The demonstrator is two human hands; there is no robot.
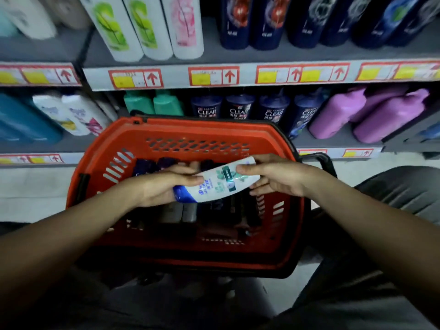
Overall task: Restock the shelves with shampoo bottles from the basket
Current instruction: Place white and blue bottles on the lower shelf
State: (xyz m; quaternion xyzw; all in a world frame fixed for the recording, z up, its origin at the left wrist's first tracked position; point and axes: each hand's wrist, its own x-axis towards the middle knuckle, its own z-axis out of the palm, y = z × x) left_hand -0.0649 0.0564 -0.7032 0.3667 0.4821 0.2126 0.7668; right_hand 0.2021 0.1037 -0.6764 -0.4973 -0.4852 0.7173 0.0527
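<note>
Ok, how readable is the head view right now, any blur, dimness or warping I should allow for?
Head view: dim overall, the basket interior nearly black, so the bottles lying in it are hard to tell apart; the white bottle held between left hand and right hand is fairly sharp; top-shelf bottles and price tags are smeared; wide-angle bending tilts the shelf edges.

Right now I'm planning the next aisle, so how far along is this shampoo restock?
Done: cannot be judged; both shelf levels look well stocked. In hand: the left hand and right hand hold one white shampoo bottle with a blue cap over the red basket, not yet shelved. Left: several dark bottles lie in the basket, so much remains.
</note>
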